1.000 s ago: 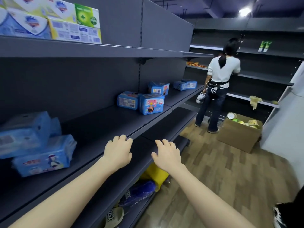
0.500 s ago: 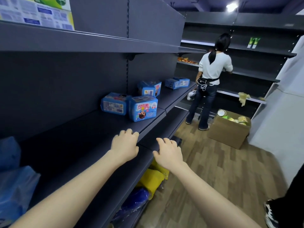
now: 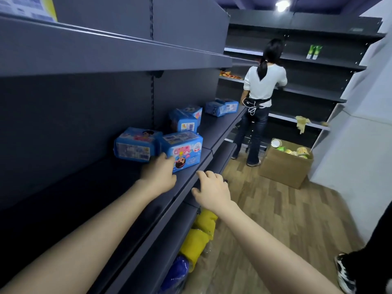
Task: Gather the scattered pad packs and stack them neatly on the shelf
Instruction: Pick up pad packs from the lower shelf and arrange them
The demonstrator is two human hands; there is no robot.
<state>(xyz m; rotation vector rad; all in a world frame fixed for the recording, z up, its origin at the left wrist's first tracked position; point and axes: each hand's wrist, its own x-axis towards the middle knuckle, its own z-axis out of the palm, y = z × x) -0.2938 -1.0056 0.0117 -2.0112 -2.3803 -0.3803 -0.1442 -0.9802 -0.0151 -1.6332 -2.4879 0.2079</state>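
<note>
Several blue pad packs lie scattered along the dark middle shelf [image 3: 89, 183]. The nearest pack [image 3: 182, 148] stands upright with a cartoon print on its front, and a second pack [image 3: 133, 145] lies just left of it. Farther along sit another pack [image 3: 185, 119] and a pair of packs [image 3: 221, 107]. My left hand [image 3: 159, 175] reaches over the shelf, its fingertips at the lower left corner of the nearest pack, fingers loose. Over the shelf's front edge hovers my right hand [image 3: 212, 187], fingers relaxed and holding nothing.
A person in a white top [image 3: 263, 85] stands at the far shelving. Beside them on the wood floor sits a cardboard box [image 3: 284, 168] of cans. Yellow bags [image 3: 197, 238] and a blue bag [image 3: 178, 270] lie on the bottom shelf. A shoe [image 3: 345, 274] shows at lower right.
I have moved along the aisle toward the packs. Both hands advanced forward, and my left hand now reaches the nearest pack. The packs at the left have dropped out of view.
</note>
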